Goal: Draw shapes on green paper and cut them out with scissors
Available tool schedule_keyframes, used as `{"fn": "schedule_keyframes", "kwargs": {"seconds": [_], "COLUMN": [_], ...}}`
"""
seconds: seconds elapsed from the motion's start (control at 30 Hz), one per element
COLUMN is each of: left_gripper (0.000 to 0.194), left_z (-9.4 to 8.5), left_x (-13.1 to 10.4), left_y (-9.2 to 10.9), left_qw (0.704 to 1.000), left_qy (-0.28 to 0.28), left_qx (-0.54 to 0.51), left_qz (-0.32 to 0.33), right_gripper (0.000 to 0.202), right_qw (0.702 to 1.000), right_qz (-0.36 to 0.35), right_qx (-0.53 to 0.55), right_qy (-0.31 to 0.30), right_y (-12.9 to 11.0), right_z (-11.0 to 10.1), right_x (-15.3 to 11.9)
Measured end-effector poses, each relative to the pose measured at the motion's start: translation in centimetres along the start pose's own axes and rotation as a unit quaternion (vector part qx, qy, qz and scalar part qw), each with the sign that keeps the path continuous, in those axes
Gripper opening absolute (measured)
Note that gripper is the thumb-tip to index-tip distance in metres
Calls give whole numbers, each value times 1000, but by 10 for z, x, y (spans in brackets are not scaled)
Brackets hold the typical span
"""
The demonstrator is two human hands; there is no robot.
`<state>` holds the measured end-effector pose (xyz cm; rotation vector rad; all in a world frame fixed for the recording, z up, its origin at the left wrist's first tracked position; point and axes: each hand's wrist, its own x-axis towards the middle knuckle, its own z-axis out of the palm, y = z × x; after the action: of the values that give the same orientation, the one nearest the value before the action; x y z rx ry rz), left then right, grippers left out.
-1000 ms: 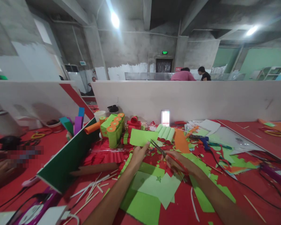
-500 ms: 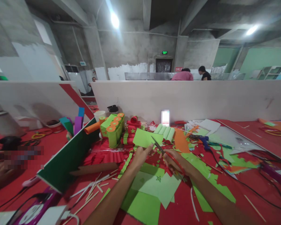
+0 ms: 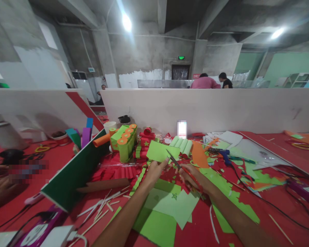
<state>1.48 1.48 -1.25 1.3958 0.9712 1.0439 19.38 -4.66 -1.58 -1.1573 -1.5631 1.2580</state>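
My left hand (image 3: 156, 171) pinches the lower edge of a light green sheet of paper (image 3: 158, 151), held up over the table. My right hand (image 3: 189, 176) is closed around the red handles of a pair of scissors (image 3: 175, 162). The scissors' blades point up and left, lying against the right part of the sheet; whether they are cutting into it I cannot tell. Below my hands lies a pale green paper with a drawn star (image 3: 174, 196), on top of brighter green sheets (image 3: 157, 228).
Behind the sheet stand green tubes with orange tops (image 3: 125, 147) and pale green rolls (image 3: 181, 145). A blue glue gun (image 3: 224, 156) lies right, its cord trailing forward. Thin sticks (image 3: 103, 209) and a dark green board (image 3: 74, 175) are left. Another person's hand (image 3: 0, 181) is far left.
My hands, the scissors and the green sheet look almost unchanged. In the background, the person in pink has shifted slightly to the right.
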Motion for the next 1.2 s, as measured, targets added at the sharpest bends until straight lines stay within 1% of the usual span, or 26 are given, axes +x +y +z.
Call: {"fn": "schedule_keyframes", "kwargs": {"seconds": [0.17,0.27,0.47,0.8,1.0,1.1,1.2], "left_gripper": [46,45,49,50,47,43,37], "left_z": [-1,-1,-2,-3,-1,-1,-1], "left_x": [4,3,0,3,-2,-5,-4], "left_y": [-7,-6,-2,-7,1,6,6], "left_qw": [1000,1000,999,999,999,998,998], "left_qy": [-7,-5,-1,-3,-11,-25,-18], "left_qx": [-13,-14,33,34,45,49,43], "left_qz": [-4,-6,-17,-1,17,27,30], "right_gripper": [42,41,39,43,44,44,42], "right_qw": [1000,1000,1000,1000,1000,1000,1000], "right_qz": [-3,0,-6,-2,-3,-4,-8], "right_qx": [-6,-4,-3,-8,0,9,7], "right_qy": [-1,-4,-4,-6,-7,-12,-18], "right_y": [5,6,7,14,21,20,18], "right_z": [-1,-2,-1,-2,-4,-5,-7], "right_x": [3,3,4,8,11,11,11]}}
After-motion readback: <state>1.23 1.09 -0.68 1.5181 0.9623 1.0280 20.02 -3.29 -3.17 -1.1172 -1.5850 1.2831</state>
